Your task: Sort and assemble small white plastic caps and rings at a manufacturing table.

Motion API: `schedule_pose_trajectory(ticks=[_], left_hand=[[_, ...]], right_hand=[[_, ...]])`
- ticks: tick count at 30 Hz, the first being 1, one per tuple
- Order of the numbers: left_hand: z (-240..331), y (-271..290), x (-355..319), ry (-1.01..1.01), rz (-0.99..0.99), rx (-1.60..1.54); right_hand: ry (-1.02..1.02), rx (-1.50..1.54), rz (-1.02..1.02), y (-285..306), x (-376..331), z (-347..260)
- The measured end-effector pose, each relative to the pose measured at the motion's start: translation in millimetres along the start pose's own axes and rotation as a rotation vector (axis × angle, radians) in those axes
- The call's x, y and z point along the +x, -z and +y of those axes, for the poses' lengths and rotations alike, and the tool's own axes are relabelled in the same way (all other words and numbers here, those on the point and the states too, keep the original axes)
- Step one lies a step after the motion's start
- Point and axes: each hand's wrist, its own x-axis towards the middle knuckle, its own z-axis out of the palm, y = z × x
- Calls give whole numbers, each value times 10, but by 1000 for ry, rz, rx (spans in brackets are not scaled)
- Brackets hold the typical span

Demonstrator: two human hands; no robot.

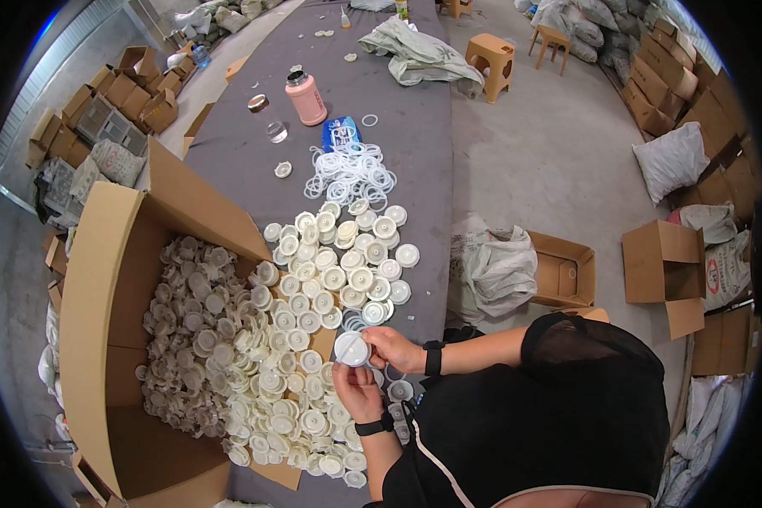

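A round white plastic lid point(350, 349) is held between my two hands at the table's near edge. My left hand point(358, 391) grips it from below, fingertips at its lower rim. My right hand point(393, 349) pinches its right side between thumb and fingers. To the left, a heap of similar white lids point(288, 372) spills out of a large cardboard box point(102, 313) lying on its side. Farther up the table lies a pile of thin white rings point(347, 173). Some clear-looking rings point(353, 323) lie just beyond the held lid.
A pink bottle point(306, 99), a small clear cup point(276, 131) and a blue packet point(341, 133) stand or lie beyond the rings. A pale woven sack point(415, 51) lies farther off. On the floor at right are an open carton point(563, 269) and a plastic stool point(490, 63).
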Motion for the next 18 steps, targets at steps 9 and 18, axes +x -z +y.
schedule_pose_trajectory(ticks=[9,18], left_hand=[[80,-162,-130,-63,-69,101],[127,-59,-72,-87,-13,317]], right_hand=[[-3,-178,-110,-218,-181,-255],[-337,-318,-233,-46,65,-276]])
